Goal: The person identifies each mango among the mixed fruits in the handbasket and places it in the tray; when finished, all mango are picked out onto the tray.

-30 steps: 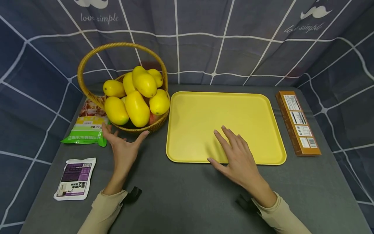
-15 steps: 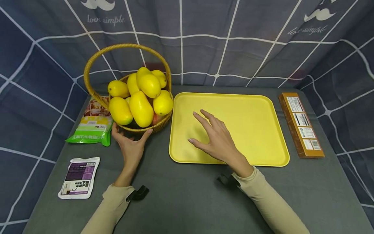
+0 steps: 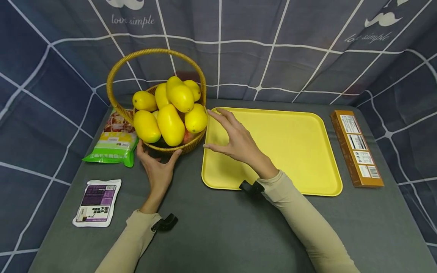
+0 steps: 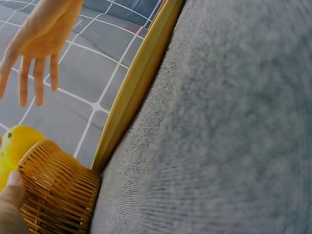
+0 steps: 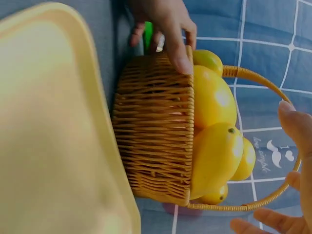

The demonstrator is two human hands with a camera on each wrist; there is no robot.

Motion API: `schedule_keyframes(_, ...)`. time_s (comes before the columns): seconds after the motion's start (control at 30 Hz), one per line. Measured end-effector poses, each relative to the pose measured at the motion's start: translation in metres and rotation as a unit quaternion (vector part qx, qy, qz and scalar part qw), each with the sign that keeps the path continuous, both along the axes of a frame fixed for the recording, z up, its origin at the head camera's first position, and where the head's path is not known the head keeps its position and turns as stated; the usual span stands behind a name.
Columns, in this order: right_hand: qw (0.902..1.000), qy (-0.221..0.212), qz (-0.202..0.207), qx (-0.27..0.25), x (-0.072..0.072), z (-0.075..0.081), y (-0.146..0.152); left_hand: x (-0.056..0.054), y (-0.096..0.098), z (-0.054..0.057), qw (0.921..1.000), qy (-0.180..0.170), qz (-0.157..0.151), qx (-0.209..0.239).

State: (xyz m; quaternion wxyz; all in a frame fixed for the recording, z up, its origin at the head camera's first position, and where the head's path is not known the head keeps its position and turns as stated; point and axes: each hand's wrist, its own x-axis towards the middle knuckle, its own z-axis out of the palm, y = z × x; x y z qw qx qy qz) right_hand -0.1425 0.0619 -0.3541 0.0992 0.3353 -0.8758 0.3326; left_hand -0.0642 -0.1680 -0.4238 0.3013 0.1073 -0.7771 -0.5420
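A wicker basket [image 3: 196, 146] with a tall arched handle stands at the back left, heaped with yellow mangoes [image 3: 171, 125]. My left hand [image 3: 157, 172] grips its near side, thumb against the wicker and fingers around the left of the wall. In the right wrist view, the left thumb [image 5: 183, 63] lies at the rim. My right hand [image 3: 235, 140] hovers beside the basket's right side, over the tray's left part, fingers extended and thumb apart, holding nothing. Its fingertips come close to the rightmost mango [image 3: 196, 118]. A reddish fruit [image 3: 188, 136] shows under the mangoes.
Right of the basket lies a yellow tray [image 3: 290, 151]. Beyond it is a brown box [image 3: 356, 148]. A green food packet [image 3: 114, 146] lies against the basket's left, with a white and purple pouch [image 3: 97, 203] nearer. Dark checked cloth [image 3: 239, 64] walls the table.
My right hand has moved left and away from me across the tray to the basket's side. My left hand has closed in on the basket's near wall. The view has shifted slightly.
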Motion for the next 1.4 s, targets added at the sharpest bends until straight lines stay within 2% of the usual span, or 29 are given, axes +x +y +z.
schedule_keyframes(0.17, 0.9999, -0.010, 0.014, 0.001, -0.019, 0.009, -0.014, -0.001, -0.001, -0.003, 1.0000, -0.001, 0.001, 0.001)
schedule_keyframes(0.43, 0.9990, -0.019, 0.040, -0.004, -0.045, 0.016, -0.029, -0.013, -0.014, -0.030, 1.0000, -0.005, 0.008, -0.004)
schedule_keyframes(0.63, 0.9968, -0.020, 0.076, 0.019, -0.065, 0.020, -0.044, -0.013, -0.017, -0.037, 0.9998, -0.014, 0.013, -0.005)
schedule_keyframes(0.77, 0.9962, -0.019, 0.078, 0.034, -0.077, 0.026, -0.053, -0.013, -0.015, -0.032, 0.9998, -0.014, 0.012, 0.002)
schedule_keyframes(0.97, 0.9932, -0.019, 0.110, 0.035, -0.093, 0.032, -0.064, -0.006, -0.006, -0.007, 0.9999, -0.007, 0.001, 0.011)
schedule_keyframes(1.03, 0.9916, -0.025, 0.119, 0.046, -0.096, 0.033, -0.067, -0.005, -0.004, -0.002, 0.9999, -0.007, -0.001, 0.011)
schedule_keyframes(1.4, 0.9882, -0.029, 0.131, 0.074, -0.104, 0.036, -0.078, -0.004, -0.004, -0.001, 0.9999, -0.005, -0.004, 0.015)
